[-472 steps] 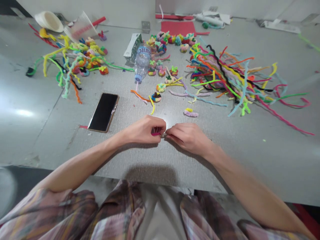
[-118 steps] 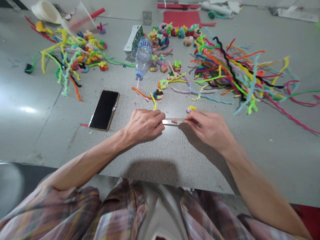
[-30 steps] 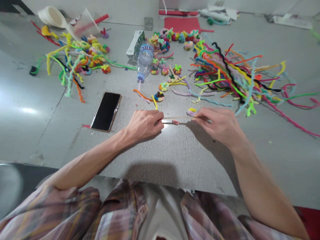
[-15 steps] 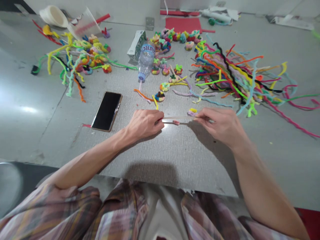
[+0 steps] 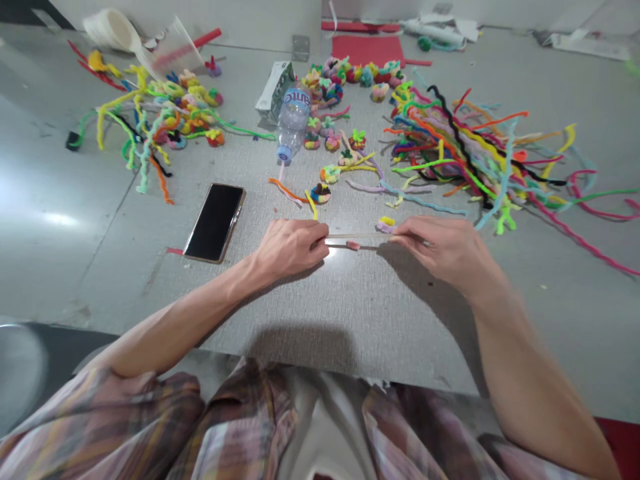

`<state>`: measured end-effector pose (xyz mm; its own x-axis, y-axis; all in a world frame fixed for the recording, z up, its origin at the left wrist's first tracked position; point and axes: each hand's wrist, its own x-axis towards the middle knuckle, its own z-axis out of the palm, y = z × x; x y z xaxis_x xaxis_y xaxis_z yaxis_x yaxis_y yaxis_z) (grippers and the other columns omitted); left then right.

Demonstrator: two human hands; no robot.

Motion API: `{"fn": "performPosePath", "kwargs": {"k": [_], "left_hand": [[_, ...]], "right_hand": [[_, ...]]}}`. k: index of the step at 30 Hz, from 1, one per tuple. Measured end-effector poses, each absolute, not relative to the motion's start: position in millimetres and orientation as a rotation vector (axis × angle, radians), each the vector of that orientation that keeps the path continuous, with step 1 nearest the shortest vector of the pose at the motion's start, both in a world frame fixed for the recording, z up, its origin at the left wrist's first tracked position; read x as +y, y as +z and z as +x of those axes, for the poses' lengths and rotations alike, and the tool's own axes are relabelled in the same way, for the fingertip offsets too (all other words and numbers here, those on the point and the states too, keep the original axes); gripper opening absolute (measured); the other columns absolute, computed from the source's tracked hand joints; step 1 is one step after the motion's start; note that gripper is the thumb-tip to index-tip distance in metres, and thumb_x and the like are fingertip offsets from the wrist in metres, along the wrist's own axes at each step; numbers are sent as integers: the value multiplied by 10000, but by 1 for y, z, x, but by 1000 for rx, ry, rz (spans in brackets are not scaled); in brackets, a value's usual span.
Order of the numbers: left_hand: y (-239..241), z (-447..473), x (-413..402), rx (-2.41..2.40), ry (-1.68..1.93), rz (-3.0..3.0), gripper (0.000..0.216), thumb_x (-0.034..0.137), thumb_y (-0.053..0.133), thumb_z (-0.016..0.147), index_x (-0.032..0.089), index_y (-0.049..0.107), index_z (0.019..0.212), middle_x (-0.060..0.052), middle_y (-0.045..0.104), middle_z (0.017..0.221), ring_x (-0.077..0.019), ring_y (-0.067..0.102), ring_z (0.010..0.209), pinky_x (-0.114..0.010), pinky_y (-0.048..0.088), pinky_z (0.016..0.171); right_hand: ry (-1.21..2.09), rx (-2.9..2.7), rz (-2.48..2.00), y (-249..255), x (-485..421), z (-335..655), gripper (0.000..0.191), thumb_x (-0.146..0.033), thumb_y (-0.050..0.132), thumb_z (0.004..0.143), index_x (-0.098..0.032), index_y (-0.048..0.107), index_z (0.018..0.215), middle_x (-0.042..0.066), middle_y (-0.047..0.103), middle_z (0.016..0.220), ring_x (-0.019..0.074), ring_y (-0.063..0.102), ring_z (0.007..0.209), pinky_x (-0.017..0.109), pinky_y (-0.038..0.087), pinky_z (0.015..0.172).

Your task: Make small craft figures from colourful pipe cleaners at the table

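Note:
My left hand [image 5: 290,247] and my right hand [image 5: 440,247] rest on the grey table [image 5: 350,300], each pinching one end of a thin pale stick [image 5: 357,236] stretched level between them. A small pink piece [image 5: 353,245] lies on the table just under the stick. A little yellow and purple coil [image 5: 385,224] sits by my right fingertips. The fingers of both hands are closed.
A black phone [image 5: 215,222] lies left of my left hand. Beyond are a lying water bottle [image 5: 293,121], small coiled pieces [image 5: 321,193], a big pile of coloured pipe cleaners [image 5: 470,150] at right and another tangle [image 5: 155,127] at left, with cups [image 5: 107,30].
Over the last second almost nothing moved; the hands stay apart on the stick. Much earlier the hands were close together around a pink piece.

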<state>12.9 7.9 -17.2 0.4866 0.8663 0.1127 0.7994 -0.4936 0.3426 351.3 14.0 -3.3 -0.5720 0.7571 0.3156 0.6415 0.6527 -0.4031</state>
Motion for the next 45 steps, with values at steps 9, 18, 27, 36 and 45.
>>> {"fn": "performPosePath", "kwargs": {"k": [9,18,27,36,45], "left_hand": [[-23,9,11,1354,448,2509,232,256,542,961,190,742,862,-63,778,851,-179,587,691,-361,206,619],[-32,5,15,1073,630,2460,325,400,552,1180,174,770,1099,-39,762,894,-158,650,763,-306,421,694],[-35,5,14,958,649,2546,410,459,525,1217,174,774,1062,-27,786,858,-146,689,715,-301,423,654],[-38,7,12,891,699,2676,438,450,466,1239,175,746,1045,-35,774,845,-141,681,686,-304,390,613],[-37,6,15,979,589,2731,543,516,409,1247,195,682,905,-16,684,746,-143,586,626,-312,278,563]], "right_hand": [[290,-2471,-1022,-14,17,354,211,-421,644,1174,-270,785,1135,60,885,1106,254,831,944,381,592,797],[142,-2427,-1151,1,9,351,181,-309,633,1153,-258,804,1183,89,885,1134,285,828,1001,397,562,805],[52,-2528,-1088,-7,6,339,252,-451,665,1166,-255,807,1239,83,885,1147,277,820,1020,389,559,823],[85,-2638,-1036,-5,-2,317,320,-380,550,1217,-205,798,1114,81,846,985,266,800,969,383,528,823],[142,-2623,-1072,-10,1,323,325,-382,560,1209,-220,815,1089,87,868,1010,276,816,1003,382,527,786]]}}
